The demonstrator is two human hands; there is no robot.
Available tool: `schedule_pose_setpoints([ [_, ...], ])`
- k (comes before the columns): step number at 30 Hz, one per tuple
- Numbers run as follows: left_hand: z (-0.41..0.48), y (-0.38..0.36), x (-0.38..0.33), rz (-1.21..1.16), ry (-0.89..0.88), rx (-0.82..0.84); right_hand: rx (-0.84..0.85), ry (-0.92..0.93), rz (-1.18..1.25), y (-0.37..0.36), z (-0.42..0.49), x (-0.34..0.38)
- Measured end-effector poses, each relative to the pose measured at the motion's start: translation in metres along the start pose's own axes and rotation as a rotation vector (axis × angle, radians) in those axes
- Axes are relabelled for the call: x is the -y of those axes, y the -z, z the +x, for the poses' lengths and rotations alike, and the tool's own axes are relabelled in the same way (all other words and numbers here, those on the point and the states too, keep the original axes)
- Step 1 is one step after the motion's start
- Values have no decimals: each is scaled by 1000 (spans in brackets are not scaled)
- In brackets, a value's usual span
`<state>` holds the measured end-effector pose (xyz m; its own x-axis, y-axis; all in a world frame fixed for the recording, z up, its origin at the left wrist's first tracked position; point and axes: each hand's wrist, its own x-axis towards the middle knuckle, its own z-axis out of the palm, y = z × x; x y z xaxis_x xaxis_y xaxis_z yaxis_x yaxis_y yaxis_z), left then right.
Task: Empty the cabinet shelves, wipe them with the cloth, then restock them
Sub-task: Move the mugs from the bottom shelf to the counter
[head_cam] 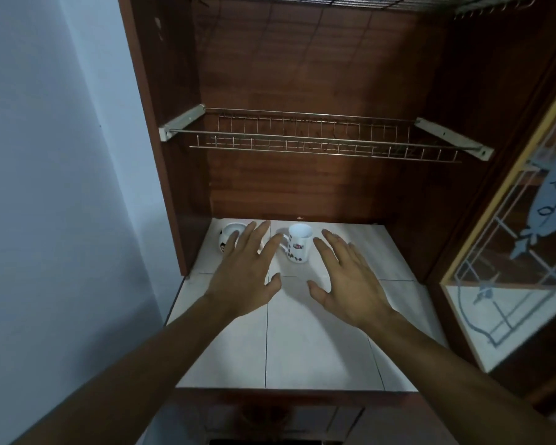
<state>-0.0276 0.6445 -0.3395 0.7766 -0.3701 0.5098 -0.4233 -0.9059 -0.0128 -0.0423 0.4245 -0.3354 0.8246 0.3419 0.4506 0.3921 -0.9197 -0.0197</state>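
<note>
- Reaching into the cabinet [302, 75], I hold both hands flat above the tiled shelf [315, 348] at centre frame.
- My left hand [243, 277] is spread wide and grips nothing; its fingers overlap the round mug [229, 233] at centre left, and contact is possible but unclear.
- My right hand [347, 284] is likewise spread and empty, just right of the tall white mug [299, 245] standing upright at the shelf's back.
- A wire rack [318, 139] spans the cabinet above.

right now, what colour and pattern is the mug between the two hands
The mug is white with a red logo and dark spots; head view.
</note>
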Motion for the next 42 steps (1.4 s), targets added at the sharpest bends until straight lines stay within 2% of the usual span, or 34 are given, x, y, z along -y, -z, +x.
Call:
schedule_pose_setpoints([
  [8,-27,24,-17,-33,-5,-18,-48,3,66,28,-34,17],
  [13,-47,44,-27,-71,12,-44,-16,-18,-9,42,-52,28],
  [23,-89,67,-59,-70,17,-51,44,-47,-2,69,-101,37],
  [28,-102,75,-94,-40,34,-40,40,-44,4,87,-127,26],
  [34,-122,84,-154,-14,62,-32,143,-3,23,115,-169,3],
  [42,-153,96,-216,25,36,-8,191,-17,36,143,-230,-21],
])
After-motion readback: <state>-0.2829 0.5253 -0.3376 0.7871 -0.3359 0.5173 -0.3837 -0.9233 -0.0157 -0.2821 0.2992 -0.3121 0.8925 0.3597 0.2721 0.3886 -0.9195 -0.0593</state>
